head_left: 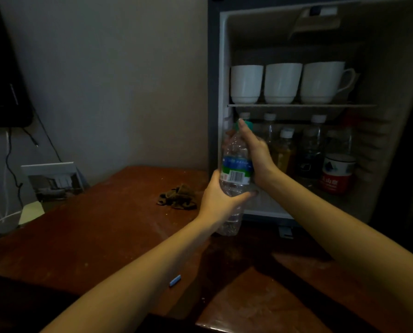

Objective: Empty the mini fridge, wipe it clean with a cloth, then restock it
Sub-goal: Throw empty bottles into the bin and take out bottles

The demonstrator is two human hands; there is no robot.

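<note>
head view: water bottle (236,168) before the open mini fridge (213,92).
my left grip (221,197) wraps its lower half, my right grip (257,152) its top.

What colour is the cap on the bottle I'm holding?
Green; the water bottle cap shows partly behind the right hand, head view.

Reaches forward with both bare forearms, meeting at a bottle (236,164) held roughly upright. Grips the bottle below its label with the left hand (221,198), fingers curled round the front, wrist straight, forearm rising from the lower left of the bottle. Clasps the upper part of the bottle from the right with the right hand (257,152), palm against its side, one finger stretched up to its top, forearm running in from the lower right of the bottle.
</note>
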